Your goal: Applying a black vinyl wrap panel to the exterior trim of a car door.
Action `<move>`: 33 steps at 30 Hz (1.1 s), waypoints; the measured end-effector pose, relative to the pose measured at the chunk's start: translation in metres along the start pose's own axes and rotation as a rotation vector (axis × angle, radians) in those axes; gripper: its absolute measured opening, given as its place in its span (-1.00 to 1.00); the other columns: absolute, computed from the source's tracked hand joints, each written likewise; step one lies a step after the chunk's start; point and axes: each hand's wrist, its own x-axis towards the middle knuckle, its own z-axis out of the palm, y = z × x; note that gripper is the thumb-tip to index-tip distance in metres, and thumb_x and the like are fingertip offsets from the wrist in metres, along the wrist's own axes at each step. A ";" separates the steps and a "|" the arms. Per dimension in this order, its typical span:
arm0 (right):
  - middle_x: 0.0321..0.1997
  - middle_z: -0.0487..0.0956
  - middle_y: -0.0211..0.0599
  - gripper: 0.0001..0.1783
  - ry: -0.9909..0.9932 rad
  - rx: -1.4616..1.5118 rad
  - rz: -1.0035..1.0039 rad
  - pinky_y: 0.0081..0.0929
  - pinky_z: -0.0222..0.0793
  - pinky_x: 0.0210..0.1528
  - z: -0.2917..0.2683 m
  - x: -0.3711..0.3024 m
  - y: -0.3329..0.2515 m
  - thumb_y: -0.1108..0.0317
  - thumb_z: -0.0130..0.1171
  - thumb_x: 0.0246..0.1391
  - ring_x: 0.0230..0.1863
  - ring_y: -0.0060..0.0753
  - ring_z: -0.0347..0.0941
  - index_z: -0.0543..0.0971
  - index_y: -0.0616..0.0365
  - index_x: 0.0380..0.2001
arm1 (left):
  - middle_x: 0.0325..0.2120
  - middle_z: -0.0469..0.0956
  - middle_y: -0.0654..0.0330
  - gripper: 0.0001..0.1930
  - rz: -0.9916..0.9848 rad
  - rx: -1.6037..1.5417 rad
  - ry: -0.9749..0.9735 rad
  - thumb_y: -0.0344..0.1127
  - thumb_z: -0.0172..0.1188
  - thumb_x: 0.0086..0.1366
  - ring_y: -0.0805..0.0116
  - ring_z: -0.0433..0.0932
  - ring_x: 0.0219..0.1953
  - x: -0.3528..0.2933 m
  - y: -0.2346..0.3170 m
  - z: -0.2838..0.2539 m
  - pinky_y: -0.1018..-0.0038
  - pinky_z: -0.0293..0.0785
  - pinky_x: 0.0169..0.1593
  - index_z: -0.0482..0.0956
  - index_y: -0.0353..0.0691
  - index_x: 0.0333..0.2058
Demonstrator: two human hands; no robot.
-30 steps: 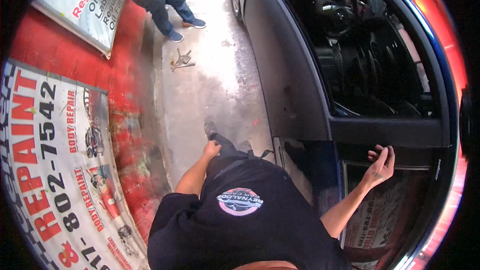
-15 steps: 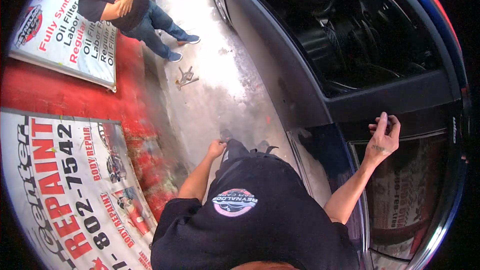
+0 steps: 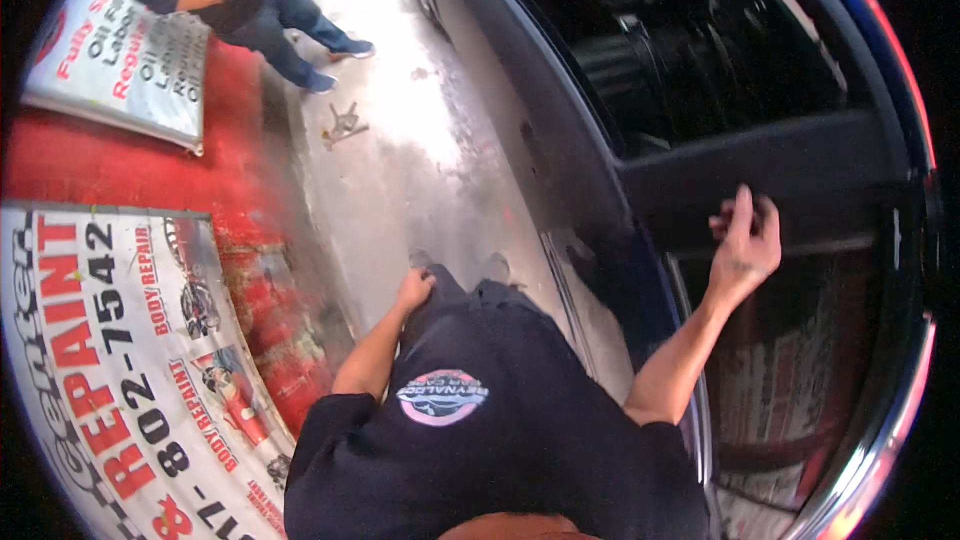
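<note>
Head view: dark car (image 3: 800, 158) along the person's right
Right hand (image 3: 746, 245): loosely spread and bent, near the car
Left hand (image 3: 415, 288): curled by the thigh (image 3: 450, 290); cannot tell whether pinching

The bare right hand (image 3: 746, 248), right of centre, holds one finger (image 3: 742, 208) straighter than the half-curled others; the bare right forearm (image 3: 675, 365) slants up rightward. The bare left hand (image 3: 414, 290), left of centre, curls loosely above the slanting bare left forearm (image 3: 372, 355).
</note>
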 end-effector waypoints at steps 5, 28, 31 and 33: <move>-0.51 0.64 -0.29 -0.67 0.025 -0.033 -0.031 -0.65 0.41 -0.57 0.004 0.003 -0.004 0.24 0.28 0.27 -0.58 -0.66 0.52 0.63 0.39 -0.22 | 0.10 0.50 -0.18 -0.44 0.552 0.053 0.048 -0.06 0.20 0.38 -0.11 0.47 0.20 -0.012 0.172 -0.026 0.14 0.41 0.22 0.43 -0.30 0.23; -0.69 0.50 -0.40 -0.70 -0.074 0.042 -0.156 -0.61 0.26 -0.62 0.008 -0.042 -0.015 0.35 0.29 0.23 -0.67 -0.66 0.41 0.58 0.26 -0.56 | 0.08 0.42 -0.27 0.12 1.296 0.009 -0.014 -0.01 0.50 -0.09 -0.19 0.41 0.20 -0.057 0.442 -0.073 0.14 0.36 0.27 0.10 -0.43 0.34; -0.64 0.53 -0.39 -0.71 -0.116 0.129 -0.179 -0.60 0.31 -0.55 0.010 -0.067 -0.018 0.34 0.27 0.26 -0.61 -0.63 0.43 0.58 0.30 -0.51 | -0.07 0.46 -0.17 0.06 1.339 -0.045 0.034 -0.04 0.48 -0.11 -0.19 0.48 0.02 -0.070 0.416 -0.089 0.09 0.45 0.10 0.14 -0.29 0.33; -0.57 0.57 -0.36 -0.72 -0.184 0.155 -0.191 -0.58 0.39 -0.47 0.016 -0.079 -0.012 0.34 0.27 0.27 -0.54 -0.59 0.47 0.59 0.33 -0.47 | -0.04 0.46 -0.16 0.10 1.324 -0.083 0.027 -0.06 0.48 -0.11 -0.17 0.48 0.04 -0.076 0.397 -0.098 0.10 0.45 0.11 0.09 -0.28 0.38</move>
